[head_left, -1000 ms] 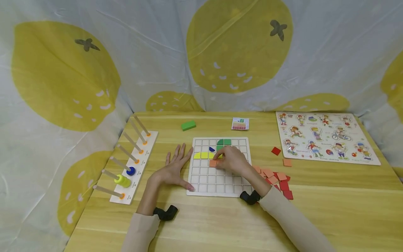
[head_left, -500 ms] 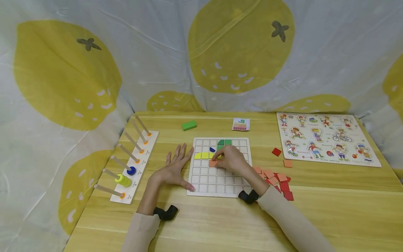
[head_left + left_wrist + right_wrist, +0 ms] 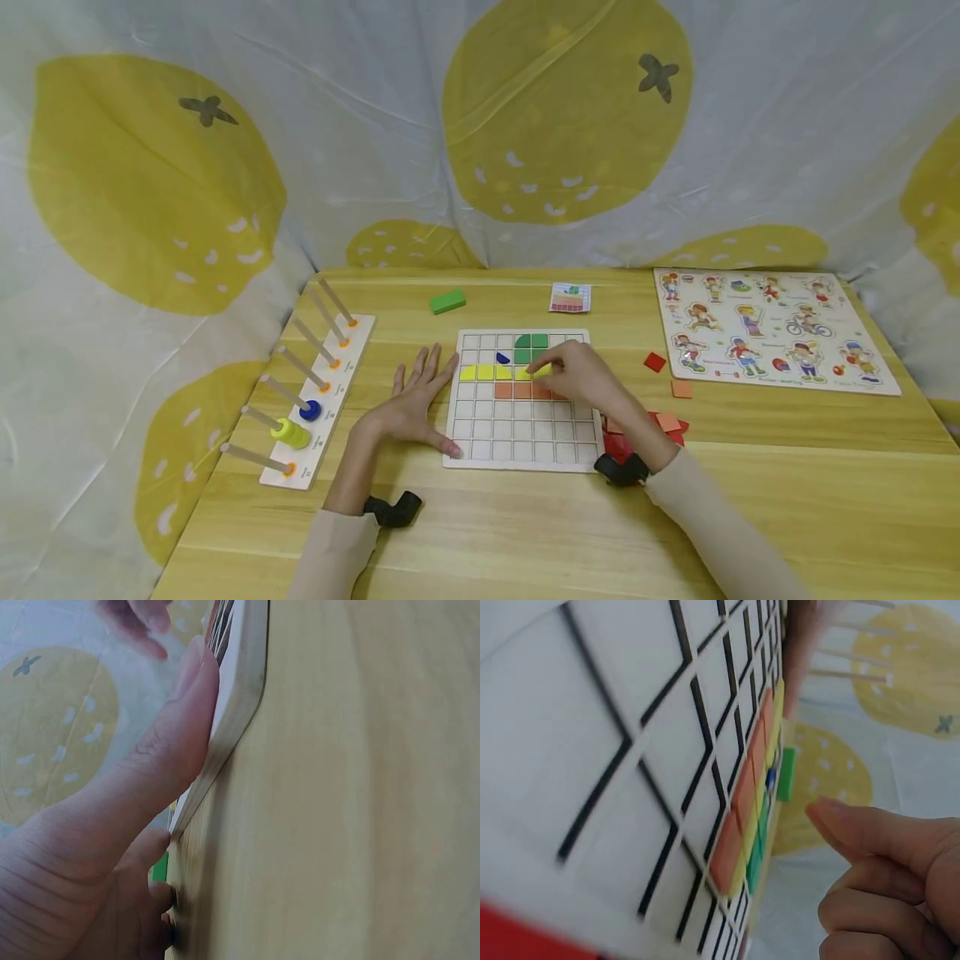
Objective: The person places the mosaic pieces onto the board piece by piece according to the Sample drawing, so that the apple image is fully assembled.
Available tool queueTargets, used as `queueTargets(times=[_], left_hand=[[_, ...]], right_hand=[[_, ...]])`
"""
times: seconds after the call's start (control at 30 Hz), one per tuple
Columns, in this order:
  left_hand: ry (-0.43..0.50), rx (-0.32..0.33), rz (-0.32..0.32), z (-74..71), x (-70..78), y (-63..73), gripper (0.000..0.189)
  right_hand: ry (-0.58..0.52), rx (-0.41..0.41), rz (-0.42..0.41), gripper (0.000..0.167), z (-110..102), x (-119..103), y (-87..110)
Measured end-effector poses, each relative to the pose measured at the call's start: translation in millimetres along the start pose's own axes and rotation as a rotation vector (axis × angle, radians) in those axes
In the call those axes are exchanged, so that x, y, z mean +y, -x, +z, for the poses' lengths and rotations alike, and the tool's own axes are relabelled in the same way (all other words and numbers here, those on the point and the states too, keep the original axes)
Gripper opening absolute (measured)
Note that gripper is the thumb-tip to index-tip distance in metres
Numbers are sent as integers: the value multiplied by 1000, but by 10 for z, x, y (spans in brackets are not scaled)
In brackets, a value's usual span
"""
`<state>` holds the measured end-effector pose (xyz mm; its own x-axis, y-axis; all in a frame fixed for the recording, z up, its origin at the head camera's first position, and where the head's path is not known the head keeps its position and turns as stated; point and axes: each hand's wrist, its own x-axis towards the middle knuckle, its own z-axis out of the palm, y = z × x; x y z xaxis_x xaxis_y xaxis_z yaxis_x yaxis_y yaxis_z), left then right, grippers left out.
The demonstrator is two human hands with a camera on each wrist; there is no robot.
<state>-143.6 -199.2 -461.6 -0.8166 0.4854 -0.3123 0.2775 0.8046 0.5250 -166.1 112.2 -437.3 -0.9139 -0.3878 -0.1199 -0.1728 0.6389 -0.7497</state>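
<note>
A white grid board point(image 3: 495, 450) lies on the table. Its cells hold green tiles point(image 3: 531, 348), a blue rounded piece point(image 3: 503, 357), a row of yellow tiles point(image 3: 486, 372) and, below that, a row of orange tiles point(image 3: 513, 390). My left hand point(image 3: 411, 408) is spread along the board's left side, the thumb on its near left corner; the left wrist view shows the thumb point(image 3: 172, 727) against the edge. My right hand point(image 3: 581, 379) hovers over the board's right part, partly covering both rows. In the right wrist view its other fingers point(image 3: 877, 892) are bent, and no tile shows in them.
Red and orange tiles point(image 3: 670, 422) are heaped right of the board, partly behind the right forearm. A red tile point(image 3: 655, 362) lies apart. Around stand a peg rack point(image 3: 307, 467) with rings, a green block point(image 3: 447, 302), a pattern card point(image 3: 571, 297) and a picture puzzle point(image 3: 780, 329).
My right hand has moved right, off the orange tiles it was touching, uncovering more of the orange row. My left hand stays in place at the board.
</note>
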Motion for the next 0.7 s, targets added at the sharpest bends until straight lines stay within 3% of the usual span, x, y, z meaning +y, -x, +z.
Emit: queueTargets(times=[0.37,0.53,0.7], left_hand=[[-13,5,-1,6,-14,16,147],[-12,3,0,10,-14,13,147],[-20,5,4,17,-4,0,146]], right_hand=[[80,115,116,25,-797,834,786],[116,162,135,26,-950,1110,1023],[156,185,157,28,-992,1240,1120]])
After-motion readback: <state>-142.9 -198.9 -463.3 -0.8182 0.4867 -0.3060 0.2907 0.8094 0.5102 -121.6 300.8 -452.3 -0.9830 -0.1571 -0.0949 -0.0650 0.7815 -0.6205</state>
